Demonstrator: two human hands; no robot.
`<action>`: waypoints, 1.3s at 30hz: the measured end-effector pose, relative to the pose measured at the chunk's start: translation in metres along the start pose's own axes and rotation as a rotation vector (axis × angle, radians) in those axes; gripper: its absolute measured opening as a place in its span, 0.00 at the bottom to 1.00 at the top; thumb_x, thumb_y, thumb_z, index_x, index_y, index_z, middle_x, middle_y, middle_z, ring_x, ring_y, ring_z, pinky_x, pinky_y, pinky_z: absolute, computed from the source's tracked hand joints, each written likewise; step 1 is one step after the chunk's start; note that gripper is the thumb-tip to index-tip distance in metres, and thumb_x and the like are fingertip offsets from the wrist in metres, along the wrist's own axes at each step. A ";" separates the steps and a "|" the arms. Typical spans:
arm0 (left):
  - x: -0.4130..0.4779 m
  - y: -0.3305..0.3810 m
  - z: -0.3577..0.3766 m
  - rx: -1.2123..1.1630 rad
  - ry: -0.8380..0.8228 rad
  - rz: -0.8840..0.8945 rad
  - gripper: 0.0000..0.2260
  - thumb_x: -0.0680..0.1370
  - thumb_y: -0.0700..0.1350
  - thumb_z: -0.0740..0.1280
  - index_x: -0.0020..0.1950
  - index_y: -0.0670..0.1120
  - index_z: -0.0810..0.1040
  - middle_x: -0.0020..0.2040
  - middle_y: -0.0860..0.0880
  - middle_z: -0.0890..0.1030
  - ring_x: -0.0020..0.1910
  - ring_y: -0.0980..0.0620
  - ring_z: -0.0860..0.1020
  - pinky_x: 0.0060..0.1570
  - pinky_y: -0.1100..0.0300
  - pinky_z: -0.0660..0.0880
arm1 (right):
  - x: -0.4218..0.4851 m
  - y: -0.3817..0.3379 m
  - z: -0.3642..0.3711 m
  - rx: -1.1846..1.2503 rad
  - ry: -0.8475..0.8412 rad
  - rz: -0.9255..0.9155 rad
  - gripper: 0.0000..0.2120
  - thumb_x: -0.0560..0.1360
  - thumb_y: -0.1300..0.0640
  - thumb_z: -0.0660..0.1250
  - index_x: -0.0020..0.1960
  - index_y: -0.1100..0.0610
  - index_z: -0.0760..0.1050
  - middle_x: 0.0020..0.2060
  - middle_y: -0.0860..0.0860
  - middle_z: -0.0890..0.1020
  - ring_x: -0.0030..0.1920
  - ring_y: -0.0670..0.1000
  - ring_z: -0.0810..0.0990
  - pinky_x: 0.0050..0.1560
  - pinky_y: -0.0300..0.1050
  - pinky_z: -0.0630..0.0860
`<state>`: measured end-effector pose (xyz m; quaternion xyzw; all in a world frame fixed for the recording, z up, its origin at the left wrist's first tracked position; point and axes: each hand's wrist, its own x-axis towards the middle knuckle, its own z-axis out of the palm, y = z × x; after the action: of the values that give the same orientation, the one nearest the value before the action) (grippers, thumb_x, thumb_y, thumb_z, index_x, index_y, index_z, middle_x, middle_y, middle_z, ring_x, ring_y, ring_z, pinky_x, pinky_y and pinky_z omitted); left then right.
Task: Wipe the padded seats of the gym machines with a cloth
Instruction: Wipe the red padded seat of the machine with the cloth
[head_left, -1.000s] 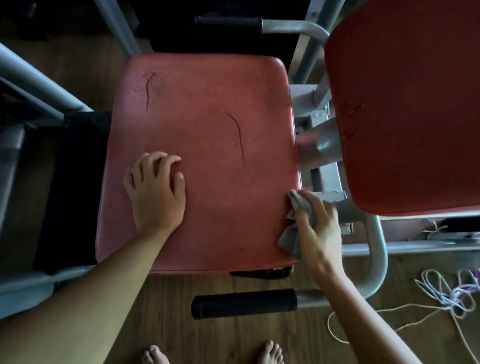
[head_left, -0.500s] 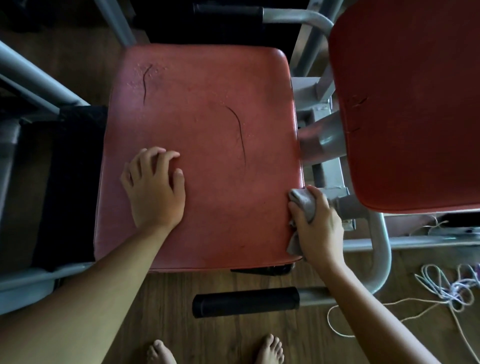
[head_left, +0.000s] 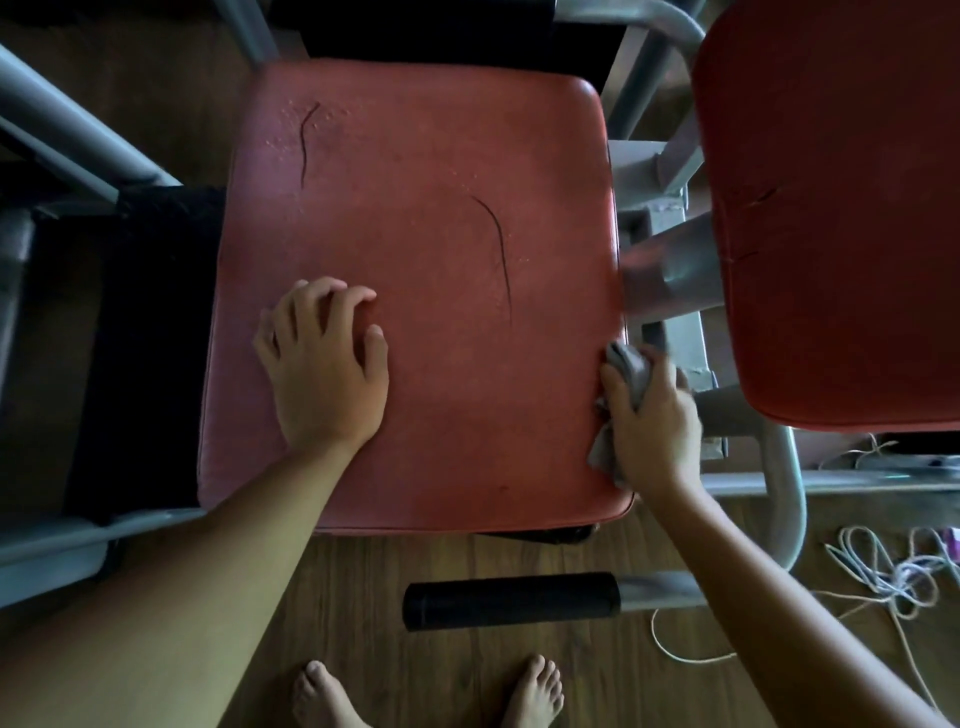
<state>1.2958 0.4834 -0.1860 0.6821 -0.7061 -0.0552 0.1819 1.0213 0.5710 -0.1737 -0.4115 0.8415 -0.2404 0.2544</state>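
Gripping grey cloth (head_left: 626, 374), right hand (head_left: 655, 423) touches red seat (head_left: 441, 260) edge.

Dim wood-plank floor (head_left: 431, 686), grey metal frame tubes (head_left: 78, 130), black foam grip (head_left: 511, 600), white cord tangle (head_left: 878, 566).

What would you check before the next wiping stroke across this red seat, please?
1. Cloth gripped by the right hand: ok.
2. Cloth touching the red seat at its right edge: ok.
3. Stroke path free: not ok, the left hand rests on the seat.
4. Surface intact: not ok, two tears might snag the cloth.
5. Cloth damp enough: cannot tell.
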 end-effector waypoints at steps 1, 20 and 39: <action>0.000 0.000 0.000 0.000 -0.001 0.004 0.14 0.79 0.50 0.62 0.64 0.52 0.75 0.68 0.49 0.73 0.74 0.43 0.66 0.73 0.37 0.60 | 0.011 -0.003 0.003 -0.023 0.000 -0.008 0.22 0.81 0.46 0.64 0.68 0.59 0.69 0.60 0.63 0.77 0.58 0.64 0.78 0.52 0.48 0.69; 0.000 -0.001 0.001 0.016 0.027 0.016 0.14 0.78 0.49 0.63 0.63 0.51 0.76 0.67 0.49 0.74 0.72 0.42 0.68 0.70 0.38 0.63 | 0.074 -0.043 0.019 -0.390 0.172 -0.217 0.24 0.83 0.44 0.57 0.70 0.60 0.71 0.63 0.64 0.76 0.63 0.65 0.71 0.64 0.59 0.62; 0.011 0.007 -0.006 -0.035 0.026 -0.056 0.11 0.74 0.49 0.67 0.56 0.52 0.79 0.61 0.50 0.77 0.62 0.41 0.72 0.61 0.40 0.68 | 0.059 -0.053 -0.002 -0.093 0.048 -0.244 0.21 0.81 0.58 0.66 0.73 0.57 0.67 0.68 0.61 0.67 0.66 0.60 0.70 0.65 0.51 0.68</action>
<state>1.2916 0.4739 -0.1763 0.6991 -0.6831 -0.0638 0.2014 1.0186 0.4942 -0.1531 -0.5162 0.8013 -0.2400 0.1838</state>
